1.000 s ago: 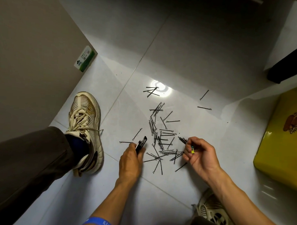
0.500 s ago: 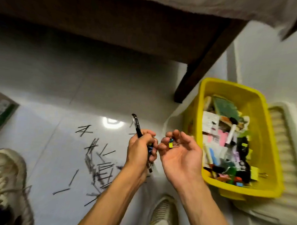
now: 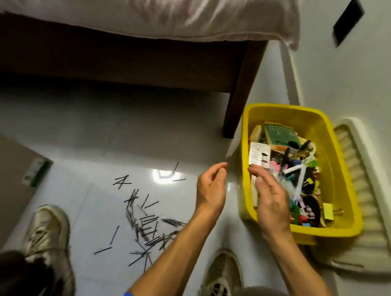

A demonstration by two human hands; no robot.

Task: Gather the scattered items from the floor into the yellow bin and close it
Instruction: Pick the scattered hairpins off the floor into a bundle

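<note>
On the floor right of centre, yellow bin point(image 3: 306, 120) sits open, packed with stationery, tucked between the bed leg point(image 3: 238, 98) on its far-left corner and a white ribbed lid point(image 3: 361, 198) lying just beside its right wall. Right hand point(image 3: 270, 199) hovers over the bin's near-left rim, fingers loosely curved, grip apart, nothing visibly held (motion blur, so not certain). Left hand point(image 3: 211, 188) hangs just left of the bin, fingers relaxed and apart, empty as far as I can see. Hairpins point(image 3: 147, 223) lie scattered on the tile left of the arms, dense cluster near, a few strays farther out by the light glare. So most of the gathering is left, and the lid is not on. Risks: pins are thin and flat on glossy tile, so pinching singles likely slips, and raking could shoot them under the bed. Left shoe point(image 3: 47, 235) sits close to the pile and could step on or kick pins. Bin contents are heaped, so the lid may not seat. Open room: bare tile between pile and bin. Bed frame closes the far side, wall closes the right.
</note>
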